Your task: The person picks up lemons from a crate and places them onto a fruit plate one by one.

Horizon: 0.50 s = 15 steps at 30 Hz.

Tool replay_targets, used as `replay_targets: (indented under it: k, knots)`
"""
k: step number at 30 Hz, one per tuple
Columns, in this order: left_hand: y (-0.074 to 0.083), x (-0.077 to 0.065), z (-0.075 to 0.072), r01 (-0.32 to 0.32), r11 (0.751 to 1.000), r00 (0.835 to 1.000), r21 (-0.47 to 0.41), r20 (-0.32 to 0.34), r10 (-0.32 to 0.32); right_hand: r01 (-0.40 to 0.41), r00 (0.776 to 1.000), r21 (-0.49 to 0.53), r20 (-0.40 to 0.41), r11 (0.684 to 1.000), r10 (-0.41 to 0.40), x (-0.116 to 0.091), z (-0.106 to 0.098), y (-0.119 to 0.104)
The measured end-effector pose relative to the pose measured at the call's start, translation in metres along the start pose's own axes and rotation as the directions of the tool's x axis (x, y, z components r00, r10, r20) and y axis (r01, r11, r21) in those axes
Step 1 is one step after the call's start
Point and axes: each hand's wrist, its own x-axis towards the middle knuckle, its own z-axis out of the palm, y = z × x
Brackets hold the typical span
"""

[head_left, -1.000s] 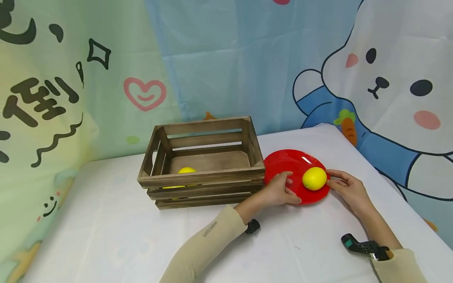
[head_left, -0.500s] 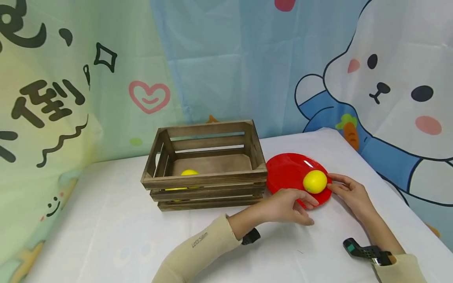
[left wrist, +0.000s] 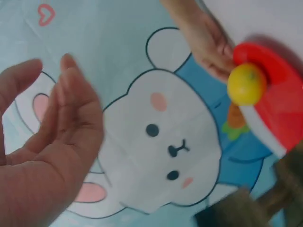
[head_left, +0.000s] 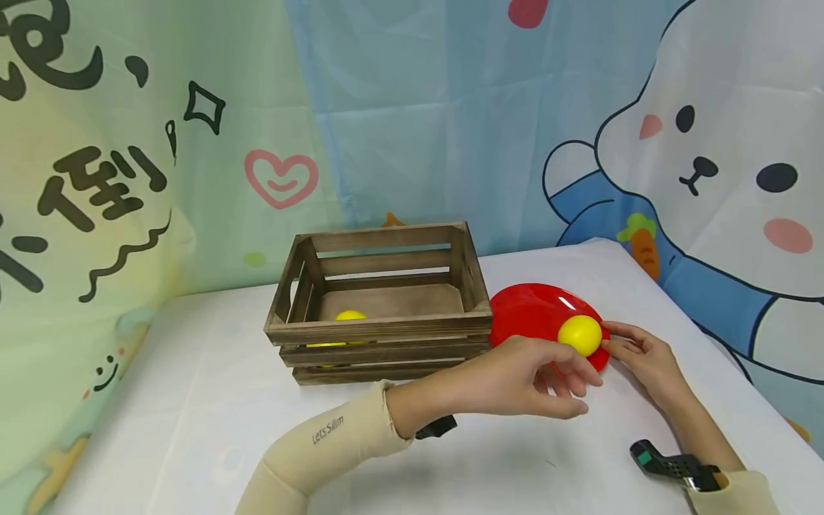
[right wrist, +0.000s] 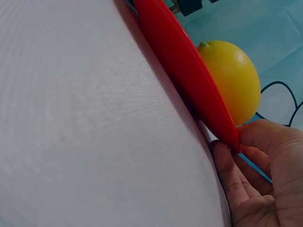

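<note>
A yellow lemon [head_left: 580,335] lies near the right rim of a red plate [head_left: 524,315] on the white table. My right hand [head_left: 619,347] is at that rim. In the right wrist view its thumb [right wrist: 265,137] lies over the plate's edge [right wrist: 189,71], its fingers [right wrist: 232,184] curl underneath, and the lemon [right wrist: 232,80] sits just beyond. My left hand [head_left: 579,390] hovers above the plate's near edge with relaxed fingers and holds nothing. The left wrist view shows that palm [left wrist: 52,142] open, with the lemon [left wrist: 246,84] and plate [left wrist: 284,109] beyond.
A dark wooden slat crate [head_left: 380,330] stands just left of the plate, with a second lemon [head_left: 350,315] inside at its front left. A printed curtain hangs close behind the table. The table's right edge runs near my right forearm.
My left hand has lifted off the plate's near-left rim and drifted right and toward me, and now hovers. My right hand has stayed at the right rim. The lemon has barely moved.
</note>
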Motion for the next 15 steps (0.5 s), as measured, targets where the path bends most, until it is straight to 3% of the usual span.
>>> replay_targets:
  k: [4,7,11,15]
  knots:
    - [0.012,-0.005,-0.016,-0.163,0.986,0.985,0.033,-0.059,0.165,0.01,1.0,0.008,0.0,1.0,-0.01,0.0,0.0,0.0]
    - [0.019,-0.007,-0.031,-0.229,0.973,0.969,0.008,-0.098,0.229,-0.002,1.0,-0.003,0.001,1.0,0.002,0.0,-0.001,0.0]
    - [0.023,-0.007,-0.055,-0.231,0.973,0.968,-0.028,-0.112,0.227,-0.012,1.0,0.009,0.005,1.0,0.012,0.001,0.0,-0.001]
    - [0.017,-0.008,-0.081,-0.227,0.973,0.968,-0.047,-0.124,0.22,-0.007,1.0,0.03,0.003,1.0,0.007,0.001,0.001,0.0]
